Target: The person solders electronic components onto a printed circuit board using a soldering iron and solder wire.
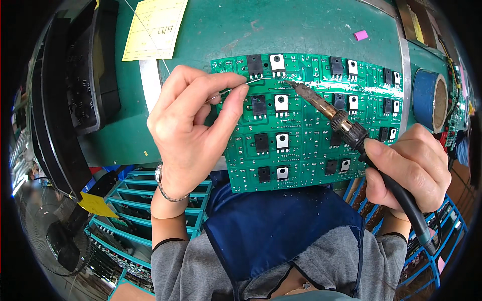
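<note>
Left hand (193,130) pinches a thin wire (246,83) btw thumb & finger, tip over the green board (306,135). Right hand (409,168) grips the black handle of a hot iron (326,108); its tip sits near the wire end, by the top row of black parts. Board lies on the green bench (281,30), its near edge over a blue apron (266,226). Blue tape roll (434,100) sits to the right, yellow paper (153,27) up left.

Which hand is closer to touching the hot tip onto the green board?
The right hand. It grips the soldering iron, whose tip sits just over the green circuit board near the top row of parts. The left hand only pinches the thin solder wire beside that tip.
</note>
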`<action>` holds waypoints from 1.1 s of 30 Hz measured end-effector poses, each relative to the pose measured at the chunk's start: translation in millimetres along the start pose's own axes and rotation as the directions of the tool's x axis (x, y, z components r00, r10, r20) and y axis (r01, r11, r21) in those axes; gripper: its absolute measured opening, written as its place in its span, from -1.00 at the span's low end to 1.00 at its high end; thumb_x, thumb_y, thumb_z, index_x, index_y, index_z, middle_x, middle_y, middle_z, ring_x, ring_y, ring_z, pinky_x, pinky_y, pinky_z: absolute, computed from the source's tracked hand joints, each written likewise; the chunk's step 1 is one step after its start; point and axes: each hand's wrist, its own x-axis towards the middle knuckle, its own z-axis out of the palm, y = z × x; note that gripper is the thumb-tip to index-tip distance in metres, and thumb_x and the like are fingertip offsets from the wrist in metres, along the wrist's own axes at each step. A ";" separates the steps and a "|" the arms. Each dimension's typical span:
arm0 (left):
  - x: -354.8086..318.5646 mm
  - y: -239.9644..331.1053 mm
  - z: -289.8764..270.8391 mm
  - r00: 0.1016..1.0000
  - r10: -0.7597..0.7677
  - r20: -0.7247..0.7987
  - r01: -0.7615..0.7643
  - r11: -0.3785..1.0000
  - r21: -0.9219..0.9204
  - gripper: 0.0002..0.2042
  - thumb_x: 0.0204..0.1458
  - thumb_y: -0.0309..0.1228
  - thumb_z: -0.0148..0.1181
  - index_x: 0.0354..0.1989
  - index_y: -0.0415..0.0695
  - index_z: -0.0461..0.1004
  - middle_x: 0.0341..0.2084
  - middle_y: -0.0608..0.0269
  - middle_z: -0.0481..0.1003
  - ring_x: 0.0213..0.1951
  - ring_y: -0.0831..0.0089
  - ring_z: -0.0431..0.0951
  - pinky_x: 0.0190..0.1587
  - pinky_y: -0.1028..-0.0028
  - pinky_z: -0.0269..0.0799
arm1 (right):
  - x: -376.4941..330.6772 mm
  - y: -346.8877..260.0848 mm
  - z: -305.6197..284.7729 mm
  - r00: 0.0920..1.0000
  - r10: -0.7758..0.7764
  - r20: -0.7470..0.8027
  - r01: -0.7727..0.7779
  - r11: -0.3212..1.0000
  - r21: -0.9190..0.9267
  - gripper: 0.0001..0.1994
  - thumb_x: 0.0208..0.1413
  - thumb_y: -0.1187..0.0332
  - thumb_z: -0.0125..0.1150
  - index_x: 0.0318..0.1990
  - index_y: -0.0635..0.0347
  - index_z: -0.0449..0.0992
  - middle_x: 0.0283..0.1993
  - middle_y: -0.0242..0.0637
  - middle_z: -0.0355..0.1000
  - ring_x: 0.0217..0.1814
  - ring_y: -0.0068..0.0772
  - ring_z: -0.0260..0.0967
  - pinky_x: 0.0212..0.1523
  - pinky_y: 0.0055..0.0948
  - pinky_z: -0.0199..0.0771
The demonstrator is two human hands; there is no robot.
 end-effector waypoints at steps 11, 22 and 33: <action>-33.1 11.7 -29.4 0.995 -0.087 0.044 0.086 0.996 0.018 -0.80 -0.17 -0.59 0.46 -0.32 -0.11 0.68 -0.48 0.40 0.41 -0.53 0.67 0.28 -0.57 0.60 0.09 | -19.7 -20.9 4.8 1.000 -0.013 -0.004 0.013 0.993 0.121 -0.72 -0.05 0.27 0.46 -0.29 0.31 0.62 -0.56 -0.37 0.42 -0.64 -0.48 0.29 -0.66 -0.56 0.19; -47.3 4.3 -25.5 0.999 -0.025 0.039 0.024 0.999 0.032 -0.83 -0.14 -0.64 0.42 -0.33 -0.19 0.65 -0.49 0.38 0.39 -0.54 0.67 0.26 -0.55 0.61 0.09 | -14.2 -29.8 17.4 0.997 -0.029 0.076 0.019 0.990 0.140 -0.74 -0.11 0.34 0.48 -0.29 0.31 0.65 -0.56 -0.38 0.42 -0.64 -0.49 0.28 -0.68 -0.55 0.18; -39.2 5.3 -20.9 0.998 0.002 0.057 -0.005 0.998 0.055 -0.82 -0.15 -0.60 0.44 -0.33 -0.15 0.65 -0.51 0.32 0.42 -0.48 0.53 0.47 -0.51 0.54 0.34 | -9.5 -30.9 23.3 0.999 0.005 0.044 -0.009 0.996 0.086 -0.75 -0.13 0.35 0.49 -0.29 0.29 0.66 -0.58 -0.39 0.41 -0.64 -0.51 0.28 -0.69 -0.55 0.16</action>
